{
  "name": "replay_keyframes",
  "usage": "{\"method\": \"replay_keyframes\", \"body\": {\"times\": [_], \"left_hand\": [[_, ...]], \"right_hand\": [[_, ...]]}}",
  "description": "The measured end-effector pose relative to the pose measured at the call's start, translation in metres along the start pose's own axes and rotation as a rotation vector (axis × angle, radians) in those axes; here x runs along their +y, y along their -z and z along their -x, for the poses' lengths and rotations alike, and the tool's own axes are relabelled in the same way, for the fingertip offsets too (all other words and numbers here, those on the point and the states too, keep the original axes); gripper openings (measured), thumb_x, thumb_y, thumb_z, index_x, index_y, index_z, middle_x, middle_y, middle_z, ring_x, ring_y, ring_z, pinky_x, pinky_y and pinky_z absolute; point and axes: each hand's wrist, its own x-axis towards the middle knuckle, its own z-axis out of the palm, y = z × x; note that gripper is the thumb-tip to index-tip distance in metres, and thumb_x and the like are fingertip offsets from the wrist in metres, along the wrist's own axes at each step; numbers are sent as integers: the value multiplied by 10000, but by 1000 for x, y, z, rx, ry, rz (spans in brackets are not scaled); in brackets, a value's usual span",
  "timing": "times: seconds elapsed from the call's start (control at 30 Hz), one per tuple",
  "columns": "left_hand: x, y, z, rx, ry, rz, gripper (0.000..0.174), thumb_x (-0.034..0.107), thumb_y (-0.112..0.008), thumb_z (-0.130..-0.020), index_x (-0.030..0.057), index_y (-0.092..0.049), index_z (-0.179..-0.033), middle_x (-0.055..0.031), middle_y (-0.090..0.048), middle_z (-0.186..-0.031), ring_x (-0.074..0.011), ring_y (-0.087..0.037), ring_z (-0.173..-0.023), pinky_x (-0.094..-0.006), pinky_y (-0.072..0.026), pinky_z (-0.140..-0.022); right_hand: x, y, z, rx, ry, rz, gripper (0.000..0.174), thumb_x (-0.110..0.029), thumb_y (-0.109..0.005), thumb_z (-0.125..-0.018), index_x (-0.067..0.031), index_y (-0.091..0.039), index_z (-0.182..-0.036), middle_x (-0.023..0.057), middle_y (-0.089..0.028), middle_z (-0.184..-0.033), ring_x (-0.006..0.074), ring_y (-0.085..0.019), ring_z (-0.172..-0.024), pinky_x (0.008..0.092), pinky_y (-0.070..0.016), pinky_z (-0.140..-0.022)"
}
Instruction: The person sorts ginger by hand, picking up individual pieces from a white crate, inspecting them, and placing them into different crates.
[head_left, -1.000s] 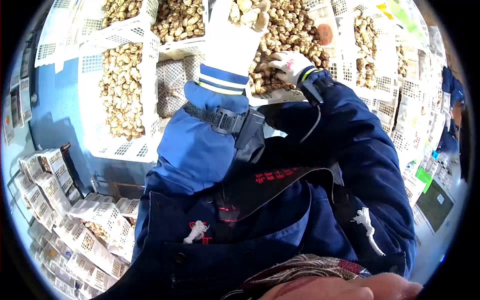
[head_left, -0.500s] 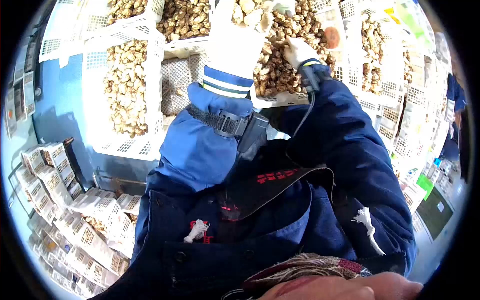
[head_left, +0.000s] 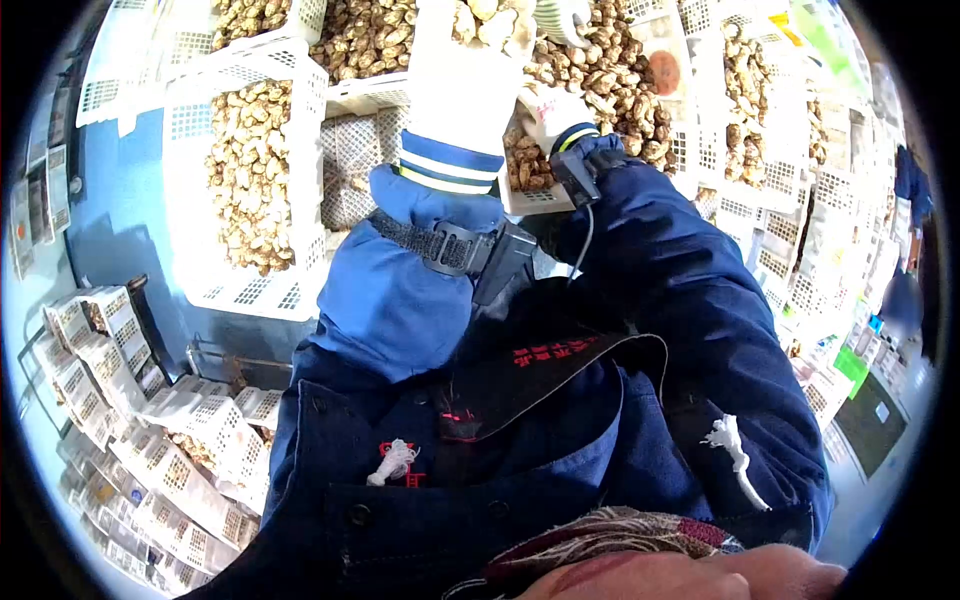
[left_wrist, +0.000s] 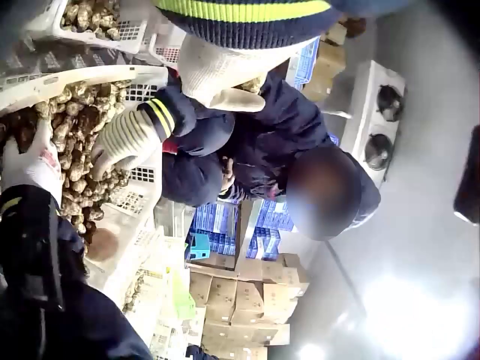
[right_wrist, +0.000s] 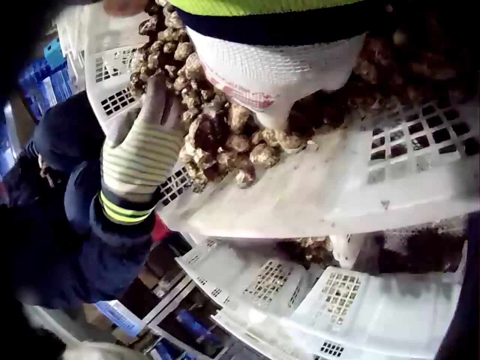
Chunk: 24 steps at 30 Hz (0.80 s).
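Observation:
The gloved left hand [head_left: 465,85], very bright in the head view, holds several pale mushrooms [head_left: 490,25] above the left side of a white crate. In the left wrist view, the thumb of the left hand [left_wrist: 225,79] lies beside a pale piece. The gloved right hand [head_left: 553,112] is low among brown mushrooms [head_left: 625,85] near the crate's front edge. A fingertip of the right hand [right_wrist: 277,71] touches mushrooms [right_wrist: 262,154] in the right wrist view; its other fingers are mostly hidden.
Another person's striped glove [right_wrist: 142,154] reaches into the same crate from the far side. Left of it stand a crate of lighter mushrooms [head_left: 250,180] and a mesh-like surface [head_left: 350,170]. More filled crates [head_left: 745,110] are on the right; stacked crates [head_left: 190,460] stand lower left.
The right hand has moved left across the mushrooms, closer to the left hand. The other person's striped glove now shows more clearly at the top of the head view. The left hand has barely moved.

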Motion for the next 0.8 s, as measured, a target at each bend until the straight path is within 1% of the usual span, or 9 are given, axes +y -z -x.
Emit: {"method": "replay_keyframes", "body": {"times": [0.13,0.23,0.33,0.5,0.6,0.63,0.7,0.77,0.8], "left_hand": [[4,2,2,-20,-3,-30,291,274,-509,-1023,43,-633,-1147,-97,-695,-1115,-265,-636,-1097,-378,-519,-950],[4,2,1,-52,2,12,303,285,-487,-1031,52,-631,-1159,-110,-691,-1140,-264,-633,-1103,-386,-514,-960],[4,-6,6,-25,-8,0,292,290,-499,-1027,58,-634,-1141,-114,-694,-1109,-271,-635,-1090,-391,-513,-958],[5,-13,8,173,-28,-58,266,274,-516,-1022,55,-603,-1146,-116,-678,-1093,-259,-636,-1021,-352,-535,-898],[6,9,-3,-123,36,-100,316,289,-499,-1018,22,-568,-1172,-142,-625,-1159,-256,-622,-1058,-364,-543,-901],[-2,20,-1,-318,-333,-799,321,290,-465,-1031,15,-578,-1152,-148,-637,-1142,-269,-624,-1065,-356,-539,-917],[0,24,-8,-134,-233,-873,347,299,-428,-1043,20,-588,-1173,-152,-635,-1196,-298,-627,-1080,-390,-526,-938],[-1,23,-7,-21,101,-360,389,329,-386,-1054,27,-583,-1199,-155,-626,-1231,-312,-627,-1084,-395,-522,-939],[-2,21,-2,-120,88,-312,350,271,-535,-993,17,-569,-1232,-152,-633,-1218,-308,-630,-1085,-391,-519,-954]], "right_hand": [[35,-8,9,196,-163,-575,325,-346,-525,-957,-90,-681,-1082,176,-705,-1032,334,-677,-939,425,-542,-831],[76,-14,21,120,-504,-1395,363,-296,-479,-1007,-30,-600,-1222,151,-678,-1047,224,-678,-885,351,-554,-736],[88,-28,23,51,-543,-2267,353,-302,-463,-1044,-47,-551,-1271,123,-661,-1126,166,-658,-885,280,-514,-673],[49,16,30,102,-437,-2512,325,-330,-558,-1012,-85,-602,-1222,78,-671,-1142,147,-617,-888,270,-488,-711],[42,31,31,148,-164,-2562,455,-236,-709,-921,-58,-576,-1318,77,-636,-1192,174,-584,-1074,299,-500,-874],[40,41,35,134,-57,-2514,493,-208,-725,-906,-53,-555,-1343,76,-635,-1201,174,-575,-1094,295,-499,-876],[38,57,39,139,104,-2365,576,-166,-731,-901,-42,-492,-1410,82,-616,-1261,182,-579,-1099,278,-497,-881],[35,74,43,300,80,-2196,589,-103,-711,-907,12,-456,-1425,137,-589,-1312,209,-593,-1138,283,-500,-943],[35,84,46,350,82,-2077,588,-80,-703,-908,31,-447,-1425,154,-583,-1322,221,-595,-1159,291,-499,-972]]}}
